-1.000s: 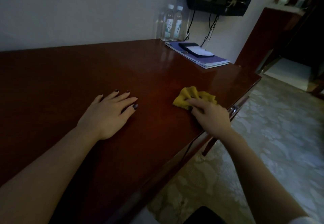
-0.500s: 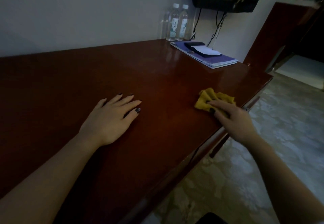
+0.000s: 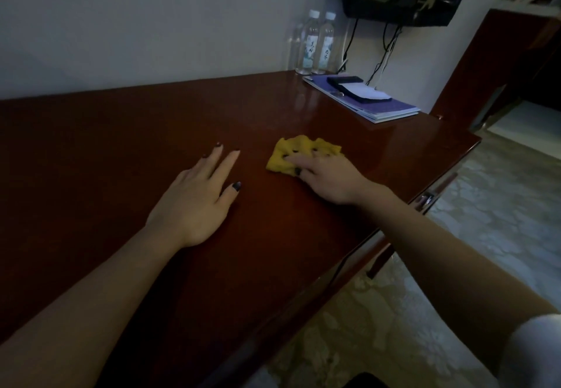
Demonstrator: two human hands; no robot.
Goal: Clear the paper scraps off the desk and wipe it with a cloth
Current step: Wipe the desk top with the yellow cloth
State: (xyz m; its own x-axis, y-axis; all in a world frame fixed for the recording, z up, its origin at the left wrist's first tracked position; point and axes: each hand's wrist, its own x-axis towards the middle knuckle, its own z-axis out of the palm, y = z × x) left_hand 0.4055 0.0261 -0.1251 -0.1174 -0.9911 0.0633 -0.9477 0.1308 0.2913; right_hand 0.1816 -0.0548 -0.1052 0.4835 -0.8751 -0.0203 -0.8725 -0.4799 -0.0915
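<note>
Now the long glossy dark-red wooden desk carries both hands; the left hand lies flat on the wood, its fingers straight and a little apart, holding nothing. To the right of its fingertips, the right hand presses on the small crumpled yellow cloth. Its fingers are spread over the cloth, which lies under and just beyond them on the desk.

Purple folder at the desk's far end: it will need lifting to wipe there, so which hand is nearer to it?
Right. The right hand presses the yellow cloth, with the purple folder beyond it; the left hand lies flat on the desk, farther left.
</note>
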